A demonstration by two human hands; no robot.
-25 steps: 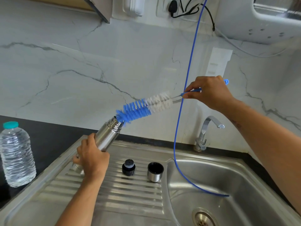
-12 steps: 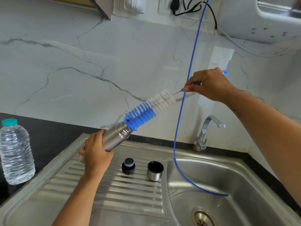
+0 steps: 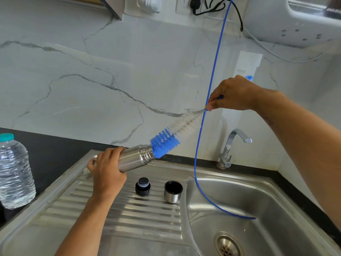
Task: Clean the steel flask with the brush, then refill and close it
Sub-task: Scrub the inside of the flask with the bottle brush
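Fingers of the left hand [image 3: 106, 173] are curled round the steel flask [image 3: 135, 157] at centre left of the frame, hiding most of its lower body; only the shoulder and threaded neck show, tilted up to the right over the ribbed draining board [image 3: 129, 215]. Fingers of the right hand [image 3: 234, 95], at upper right, pinch the brush [image 3: 169, 137] by its wire handle, most of the handle hidden inside the fist, with a blue loop peeking out behind the knuckles. The blue bristle tip sits at the flask mouth; how far it is in cannot be made out. The white bristles are blurred against the marble wall. On the draining board below, the black stopper [image 3: 142, 186] and steel cup lid [image 3: 173, 191] stand apart. A blue hose [image 3: 204, 126] drops from the top edge into the sink basin [image 3: 267, 209]. A water bottle [image 3: 13, 172] is cut off at the left edge
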